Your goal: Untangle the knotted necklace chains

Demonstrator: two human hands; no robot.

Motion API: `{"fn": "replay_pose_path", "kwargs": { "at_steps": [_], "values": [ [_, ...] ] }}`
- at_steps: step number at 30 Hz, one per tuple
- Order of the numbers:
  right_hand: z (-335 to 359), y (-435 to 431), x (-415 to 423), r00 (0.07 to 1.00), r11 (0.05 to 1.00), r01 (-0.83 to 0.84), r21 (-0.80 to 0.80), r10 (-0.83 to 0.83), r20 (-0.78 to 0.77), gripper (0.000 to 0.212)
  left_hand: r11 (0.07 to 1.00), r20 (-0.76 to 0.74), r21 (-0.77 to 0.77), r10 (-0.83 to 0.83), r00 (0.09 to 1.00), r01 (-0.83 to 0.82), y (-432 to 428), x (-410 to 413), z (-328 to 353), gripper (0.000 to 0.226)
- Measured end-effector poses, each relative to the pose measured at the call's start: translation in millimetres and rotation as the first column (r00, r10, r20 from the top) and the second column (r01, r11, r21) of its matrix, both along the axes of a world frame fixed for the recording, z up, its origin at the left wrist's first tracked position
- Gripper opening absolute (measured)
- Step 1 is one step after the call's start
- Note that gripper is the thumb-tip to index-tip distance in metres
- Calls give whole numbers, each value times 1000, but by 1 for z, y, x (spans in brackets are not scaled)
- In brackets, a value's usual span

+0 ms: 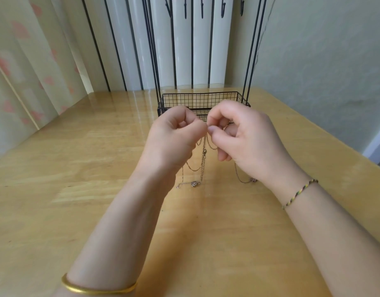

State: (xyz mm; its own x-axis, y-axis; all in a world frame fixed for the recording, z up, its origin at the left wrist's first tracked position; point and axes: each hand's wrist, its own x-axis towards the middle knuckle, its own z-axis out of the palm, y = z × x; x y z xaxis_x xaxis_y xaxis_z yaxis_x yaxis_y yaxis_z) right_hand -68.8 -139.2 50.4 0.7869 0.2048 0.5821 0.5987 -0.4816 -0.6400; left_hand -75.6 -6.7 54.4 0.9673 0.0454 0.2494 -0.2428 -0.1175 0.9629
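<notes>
Both hands are raised close together above the wooden surface (77, 168), their fingertips nearly touching. The left hand (174, 136) has its fingers curled in and pinches the necklace chains (203, 155) between thumb and forefinger. The right hand (245, 138) pinches the same tangle just beside it, thumb tip pressed toward the forefinger, with the other fingers loosely bent.

Thin loops of chain hang from the pinch points between the two wrists. A small lobster clasp (204, 151) dangles in the middle of them. Lower down, strands trail onto the surface, where a small pendant (194, 184) lies below the left wrist. Another strand curves under the right wrist and ends in a small bunch there; its details are too fine to tell.

A gold bangle (94, 290) circles the left forearm and a braided bracelet (300, 192) the right wrist. A black wire basket (199, 99) stands on the surface just behind the hands, with upright rods rising from it. A pale curtain (24, 61) with pink shapes hangs at the left.
</notes>
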Motion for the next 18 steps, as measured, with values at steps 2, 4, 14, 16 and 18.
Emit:
{"fn": "replay_pose_path", "kwargs": {
  "at_steps": [2,4,14,16,18],
  "values": [
    [1,-1,0,999,998,-17,54,19,-40,17,997,-63,-69,-31,998,26,1,1,0,16],
    [2,-3,1,996,992,-41,122,51,-75,16,990,-101,-132,-62,993,48,4,2,0,19],
    [5,-9,2,985,970,-82,229,114,-131,19,985,-165,-68,-166,972,157,9,0,3,11],
    [6,-9,1,985,970,-84,226,116,-131,18,987,-145,-34,-162,976,158,9,-1,4,8],
    [6,-9,1,984,971,-87,223,118,-131,18,990,-106,12,-137,985,139,7,-1,3,7]
  ]
}}
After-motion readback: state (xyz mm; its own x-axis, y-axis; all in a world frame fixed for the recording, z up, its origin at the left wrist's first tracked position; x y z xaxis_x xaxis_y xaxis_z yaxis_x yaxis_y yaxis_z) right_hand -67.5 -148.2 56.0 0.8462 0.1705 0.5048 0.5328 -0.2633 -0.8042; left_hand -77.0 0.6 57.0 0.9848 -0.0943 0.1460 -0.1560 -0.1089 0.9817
